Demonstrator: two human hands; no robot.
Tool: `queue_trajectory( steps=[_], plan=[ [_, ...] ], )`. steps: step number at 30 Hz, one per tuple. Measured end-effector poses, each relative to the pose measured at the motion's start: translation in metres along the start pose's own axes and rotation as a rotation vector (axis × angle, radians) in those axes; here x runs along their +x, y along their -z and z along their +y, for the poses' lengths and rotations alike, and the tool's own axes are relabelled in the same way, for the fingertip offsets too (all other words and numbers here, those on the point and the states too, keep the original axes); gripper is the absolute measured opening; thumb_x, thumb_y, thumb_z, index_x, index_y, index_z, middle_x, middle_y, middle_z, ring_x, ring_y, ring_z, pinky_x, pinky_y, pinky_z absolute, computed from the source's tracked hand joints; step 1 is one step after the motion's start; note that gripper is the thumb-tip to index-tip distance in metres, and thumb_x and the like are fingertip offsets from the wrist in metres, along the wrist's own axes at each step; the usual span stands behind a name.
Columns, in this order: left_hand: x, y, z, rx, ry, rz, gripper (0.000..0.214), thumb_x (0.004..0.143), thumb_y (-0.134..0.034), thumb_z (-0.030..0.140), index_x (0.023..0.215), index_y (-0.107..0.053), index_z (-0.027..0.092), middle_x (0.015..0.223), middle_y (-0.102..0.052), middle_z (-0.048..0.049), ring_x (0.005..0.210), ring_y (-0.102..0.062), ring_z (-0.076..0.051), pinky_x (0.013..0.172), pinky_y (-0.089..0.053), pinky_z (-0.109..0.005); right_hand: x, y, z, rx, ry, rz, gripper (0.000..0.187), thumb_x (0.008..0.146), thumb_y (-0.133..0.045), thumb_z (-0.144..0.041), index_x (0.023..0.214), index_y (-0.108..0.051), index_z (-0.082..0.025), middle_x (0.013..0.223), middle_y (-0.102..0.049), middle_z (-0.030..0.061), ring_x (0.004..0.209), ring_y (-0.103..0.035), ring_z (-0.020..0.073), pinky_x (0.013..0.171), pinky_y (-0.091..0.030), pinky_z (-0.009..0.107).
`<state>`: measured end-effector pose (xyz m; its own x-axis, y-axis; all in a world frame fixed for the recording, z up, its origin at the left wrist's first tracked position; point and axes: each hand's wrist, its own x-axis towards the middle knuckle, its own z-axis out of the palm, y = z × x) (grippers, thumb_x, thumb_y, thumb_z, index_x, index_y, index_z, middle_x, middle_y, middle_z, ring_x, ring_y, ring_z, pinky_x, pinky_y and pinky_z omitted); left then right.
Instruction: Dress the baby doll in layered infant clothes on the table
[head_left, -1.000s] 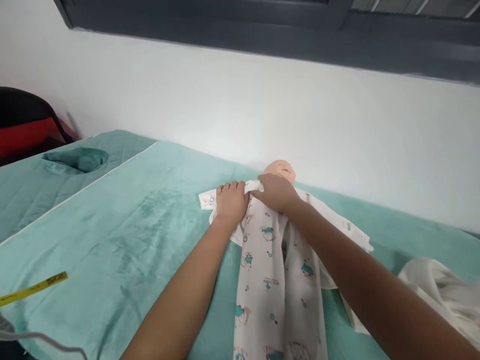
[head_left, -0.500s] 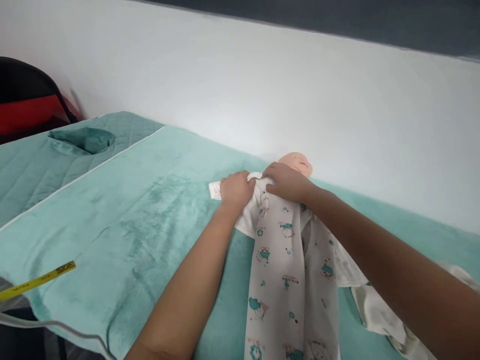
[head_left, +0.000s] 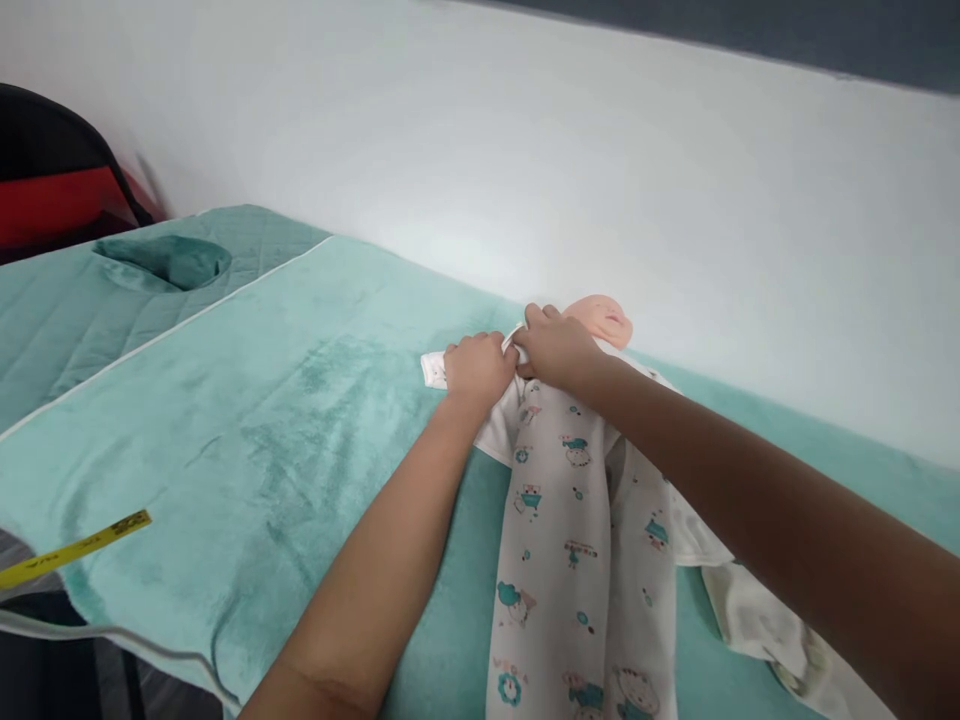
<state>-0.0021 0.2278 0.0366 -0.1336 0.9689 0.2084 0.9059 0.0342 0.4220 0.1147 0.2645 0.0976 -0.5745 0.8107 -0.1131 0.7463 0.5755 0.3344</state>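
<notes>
A baby doll lies on its back on the teal cover, its head toward the wall. It wears a white top, and printed baby pants with teal and pink figures stretch toward me. My left hand is closed around the white baby shirt at the doll's shoulder or sleeve; a cuff pokes out to its left. Beside it, my right hand pinches a white edge of the same shirt near the doll's neck. The fingertips of both hands nearly meet and partly hide the cloth.
A teal plush cover spreads over the table against a white wall. At the back left lies a dark teal cloth, near a black and red chair. A yellow strip hangs at the left edge. White cloth lies at right.
My right hand has shifted slightly left, closer to my left hand, and lifts a white edge of the shirt. The left hand stays on the cloth. The camera view has tilted slightly.
</notes>
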Motion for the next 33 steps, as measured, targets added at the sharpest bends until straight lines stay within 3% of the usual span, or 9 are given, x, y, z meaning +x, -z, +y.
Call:
queue_trajectory(
  steps=[5,9,16,23,30,33],
  plan=[
    [-0.002,0.001,-0.001,0.001,0.001,0.006,0.034,0.095,-0.038,0.037,0.105,-0.067,0.021,0.103,-0.073,-0.0098,0.103,-0.066,-0.029,0.086,-0.045,-0.040,-0.004,-0.003,0.003,0.053,0.015,0.029,0.033,0.087,-0.058,-0.037,0.112,-0.072,-0.020,0.117,-0.056,0.0166,0.113,-0.046,0.0330,0.079,-0.043,0.039],
    [0.000,0.000,-0.002,-0.002,-0.014,-0.010,0.034,0.094,-0.037,0.036,0.103,-0.067,0.021,0.104,-0.073,-0.0095,0.102,-0.066,-0.028,0.086,-0.044,-0.041,0.003,-0.005,0.006,0.139,0.037,-0.033,0.029,0.085,-0.060,-0.034,0.108,-0.072,-0.022,0.113,-0.060,0.0137,0.110,-0.050,0.0300,0.083,-0.043,0.036],
    [0.002,-0.002,-0.002,-0.013,-0.009,-0.020,0.036,0.095,-0.036,0.035,0.099,-0.069,0.020,0.105,-0.073,-0.0111,0.103,-0.065,-0.029,0.089,-0.043,-0.043,0.009,-0.003,0.010,0.203,0.111,-0.165,0.021,0.087,-0.056,-0.030,0.102,-0.068,-0.022,0.102,-0.071,0.0086,0.092,-0.063,0.0237,0.073,-0.042,0.031],
    [-0.003,0.003,0.001,-0.001,0.010,0.001,0.033,0.094,-0.038,0.033,0.105,-0.066,0.019,0.105,-0.072,-0.0118,0.104,-0.065,-0.029,0.090,-0.043,-0.043,0.001,0.005,0.013,0.248,0.105,-0.175,0.031,0.090,-0.053,-0.032,0.118,-0.064,-0.025,0.110,-0.071,0.0079,0.091,-0.065,0.0240,0.069,-0.043,0.031],
    [-0.013,0.008,-0.002,-0.021,0.021,0.054,0.031,0.096,-0.036,0.031,0.107,-0.063,0.020,0.105,-0.071,-0.0107,0.102,-0.065,-0.028,0.084,-0.045,-0.038,-0.017,0.016,0.026,0.182,0.077,-0.134,0.050,0.093,-0.052,-0.046,0.142,-0.050,-0.042,0.115,-0.066,0.0076,0.100,-0.062,0.0291,0.076,-0.043,0.036],
    [-0.018,0.008,-0.006,-0.044,0.027,0.058,0.030,0.097,-0.035,0.029,0.108,-0.062,0.021,0.106,-0.071,-0.0100,0.101,-0.066,-0.027,0.082,-0.046,-0.036,-0.024,0.020,0.033,0.151,0.064,-0.127,0.049,0.093,-0.050,-0.048,0.142,-0.052,-0.039,0.114,-0.065,0.0093,0.102,-0.060,0.0306,0.077,-0.043,0.038]
  ],
)
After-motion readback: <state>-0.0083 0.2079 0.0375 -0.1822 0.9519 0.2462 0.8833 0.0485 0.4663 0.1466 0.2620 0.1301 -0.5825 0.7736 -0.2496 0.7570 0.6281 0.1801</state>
